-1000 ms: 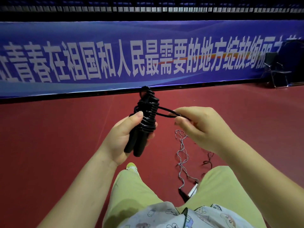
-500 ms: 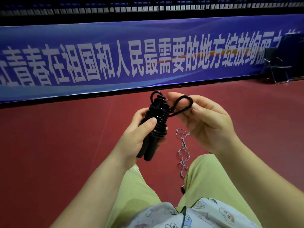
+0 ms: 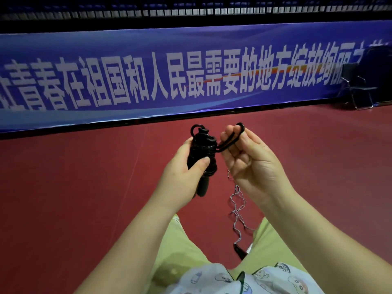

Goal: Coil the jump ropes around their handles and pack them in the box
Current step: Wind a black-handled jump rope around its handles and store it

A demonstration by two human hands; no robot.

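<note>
A black jump rope (image 3: pixel 204 149) is wound in tight turns around its two black handles, which stand nearly upright. My left hand (image 3: pixel 186 168) grips the bundle, thumb pressed across the coils. My right hand (image 3: pixel 248 158), palm toward me, holds the last free loop of the black rope (image 3: pixel 235 134) hooked over its curled fingers, just right of the bundle's top. A second, grey-and-white speckled jump rope (image 3: pixel 238 211) lies loose on the red floor between my knees, its handle end (image 3: pixel 240 250) near my right leg. No box is in view.
I sit on a red sports floor (image 3: pixel 74 198). A long blue banner (image 3: pixel 191 77) with white characters runs along the barrier ahead. A black folding chair (image 3: pixel 358 85) stands at the far right. My legs in yellow-green trousers (image 3: pixel 184 251) stretch forward.
My right hand has lifted the free loop from a sideways pull up beside the bundle's top and turned its palm toward me. The left hand holds the bundle a little higher.
</note>
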